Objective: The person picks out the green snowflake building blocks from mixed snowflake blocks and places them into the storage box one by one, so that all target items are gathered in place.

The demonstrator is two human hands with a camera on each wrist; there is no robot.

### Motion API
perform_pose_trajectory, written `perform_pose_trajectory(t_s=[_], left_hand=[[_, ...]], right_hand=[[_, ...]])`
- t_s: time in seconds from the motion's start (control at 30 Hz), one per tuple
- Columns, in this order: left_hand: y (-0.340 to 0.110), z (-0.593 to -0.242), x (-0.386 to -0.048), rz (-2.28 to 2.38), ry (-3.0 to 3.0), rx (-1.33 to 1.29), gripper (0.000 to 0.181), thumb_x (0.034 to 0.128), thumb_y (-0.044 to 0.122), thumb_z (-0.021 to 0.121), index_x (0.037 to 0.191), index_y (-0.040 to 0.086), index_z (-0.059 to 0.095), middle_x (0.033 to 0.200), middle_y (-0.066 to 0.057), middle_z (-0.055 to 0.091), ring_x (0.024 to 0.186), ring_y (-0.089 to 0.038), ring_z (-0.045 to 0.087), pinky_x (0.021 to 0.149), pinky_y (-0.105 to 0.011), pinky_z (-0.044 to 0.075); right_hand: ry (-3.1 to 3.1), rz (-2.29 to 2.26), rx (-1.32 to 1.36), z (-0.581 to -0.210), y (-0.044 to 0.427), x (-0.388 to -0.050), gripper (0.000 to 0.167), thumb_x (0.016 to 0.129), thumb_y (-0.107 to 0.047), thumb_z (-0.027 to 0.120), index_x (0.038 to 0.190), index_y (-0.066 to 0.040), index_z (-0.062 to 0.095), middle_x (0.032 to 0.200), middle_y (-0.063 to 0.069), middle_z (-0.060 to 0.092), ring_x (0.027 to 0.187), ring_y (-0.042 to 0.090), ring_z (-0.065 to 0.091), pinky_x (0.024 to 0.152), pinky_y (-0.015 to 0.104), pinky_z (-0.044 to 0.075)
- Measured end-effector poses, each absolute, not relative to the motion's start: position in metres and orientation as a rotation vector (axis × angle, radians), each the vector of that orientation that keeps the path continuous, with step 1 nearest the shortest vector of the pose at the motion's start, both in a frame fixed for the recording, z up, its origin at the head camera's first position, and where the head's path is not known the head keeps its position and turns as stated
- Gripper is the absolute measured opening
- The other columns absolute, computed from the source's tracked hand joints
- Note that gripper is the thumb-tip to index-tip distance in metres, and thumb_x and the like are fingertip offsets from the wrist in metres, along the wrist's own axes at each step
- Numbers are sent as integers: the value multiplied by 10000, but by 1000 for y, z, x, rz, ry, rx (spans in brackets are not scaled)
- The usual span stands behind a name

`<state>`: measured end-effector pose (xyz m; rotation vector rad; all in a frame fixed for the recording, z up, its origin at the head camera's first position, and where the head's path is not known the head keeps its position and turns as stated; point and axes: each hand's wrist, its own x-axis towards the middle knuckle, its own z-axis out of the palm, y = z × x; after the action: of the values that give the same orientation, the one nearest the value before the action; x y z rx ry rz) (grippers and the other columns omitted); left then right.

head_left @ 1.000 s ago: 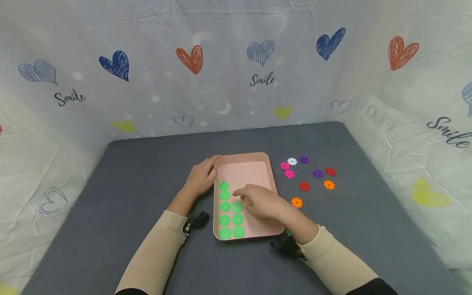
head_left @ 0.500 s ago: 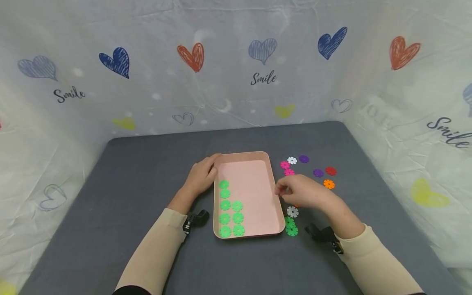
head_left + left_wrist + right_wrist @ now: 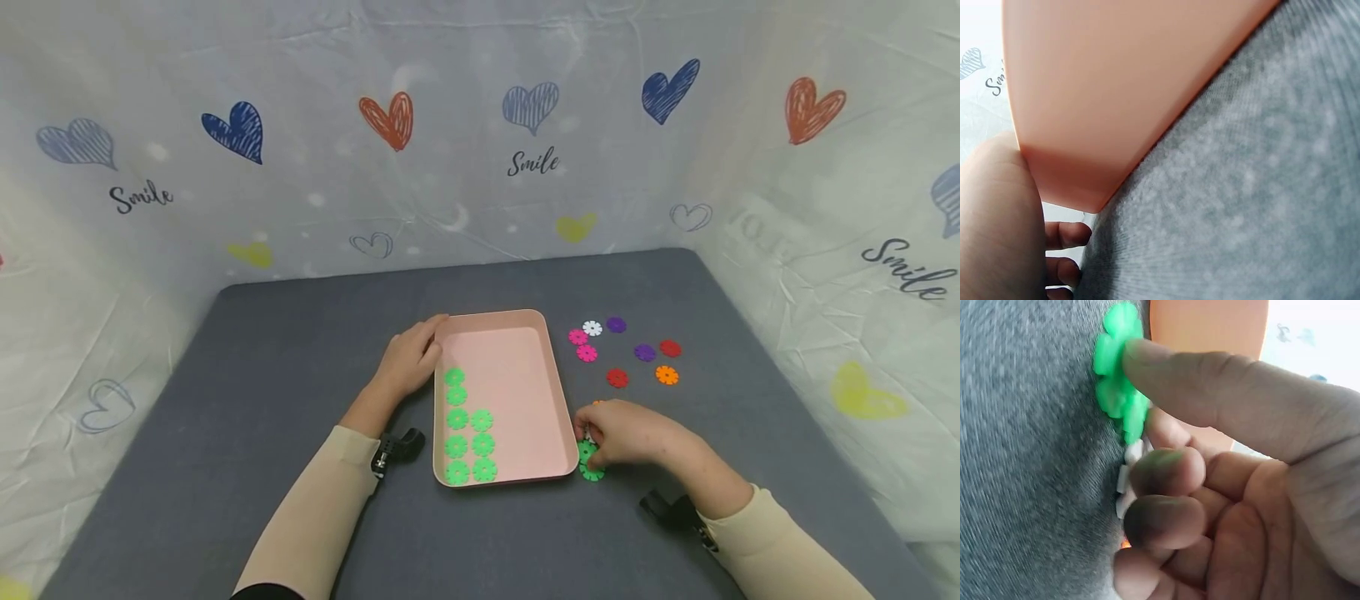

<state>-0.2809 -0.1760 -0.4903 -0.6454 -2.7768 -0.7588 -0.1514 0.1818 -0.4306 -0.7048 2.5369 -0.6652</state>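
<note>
A pink rectangular tray (image 3: 517, 367) lies on the table with two columns of green flower-shaped discs (image 3: 457, 419) along its left side. My left hand (image 3: 408, 358) holds the tray's far left corner; in the left wrist view its fingertips (image 3: 1072, 234) curl just past the corner. Beside the tray's near right corner, my right hand (image 3: 626, 429) is at two overlapping green discs (image 3: 592, 472) on the table. In the right wrist view its thumb presses a green disc (image 3: 1110, 359) and the curled index finger meets the far edge. A white disc (image 3: 1129, 469) is partly hidden behind the fingers.
Right of the tray lie loose discs: pink (image 3: 587, 353), white (image 3: 592, 328), purple (image 3: 645, 352), red (image 3: 617, 378) and orange (image 3: 667, 375). A dark grey cloth covers the table (image 3: 322, 333). A white curtain printed with hearts (image 3: 450, 183) hangs behind and at the sides.
My right hand has moved from above the tray out over its right rim and down to the green discs on the table. The left hand and the tray have stayed put.
</note>
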Motion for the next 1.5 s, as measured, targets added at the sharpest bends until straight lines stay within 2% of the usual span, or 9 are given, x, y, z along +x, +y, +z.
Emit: perform_pose_trajectory(t_s=[0.4, 0.8, 1.1, 1.23, 1.37, 1.5], left_hand=[[-177, -491, -280, -759, -2769, -645, 551, 1014, 228, 349, 1537, 124, 489, 1417, -155, 597, 1259, -353, 584, 1027, -583, 417], [-177, -488, -280, -753, -2775, -641, 554, 1013, 231, 343, 1539, 128, 487, 1413, -151, 601, 1254, -345, 587, 1012, -580, 423], [-176, -490, -279, -752, -2764, -650, 543, 1008, 192, 370, 1529, 105, 498, 1335, -157, 640, 1157, -344, 627, 946, -566, 449], [-176, -489, -279, -750, -2766, -645, 533, 1011, 185, 386, 1527, 119, 503, 1367, -151, 627, 1202, -346, 615, 977, -574, 443], [-176, -489, -279, -749, -2773, -631, 529, 1013, 186, 396, 1529, 140, 502, 1367, -144, 629, 1201, -340, 615, 980, -572, 439], [-176, -488, -278, -745, -2770, -636, 530, 1008, 183, 401, 1526, 139, 506, 1287, -145, 658, 1091, -326, 638, 914, -555, 453]], right_hand=[[2498, -639, -617, -427, 183, -159, 282, 680, -95, 791, 890, -149, 610, 663, -55, 444, 586, 88, 402, 555, 274, 327], [2565, -774, -667, -383, 191, -185, 287, 753, -81, 764, 970, -98, 575, 736, 5, 482, 648, 135, 462, 614, 317, 408], [2590, -693, -815, -370, 137, -218, 258, 824, -171, 767, 996, -116, 583, 818, 7, 520, 655, 140, 434, 638, 328, 388], [2582, -622, -905, -380, 109, -233, 253, 824, -174, 763, 1002, -123, 590, 841, -10, 525, 637, 114, 392, 629, 311, 371], [2566, -508, -985, -394, 81, -244, 238, 805, -157, 783, 972, -118, 618, 785, -24, 526, 657, 96, 431, 642, 285, 392], [2552, -369, -968, -406, 60, -248, 239, 814, -188, 802, 986, -145, 642, 800, -33, 568, 713, 112, 495, 681, 288, 436]])
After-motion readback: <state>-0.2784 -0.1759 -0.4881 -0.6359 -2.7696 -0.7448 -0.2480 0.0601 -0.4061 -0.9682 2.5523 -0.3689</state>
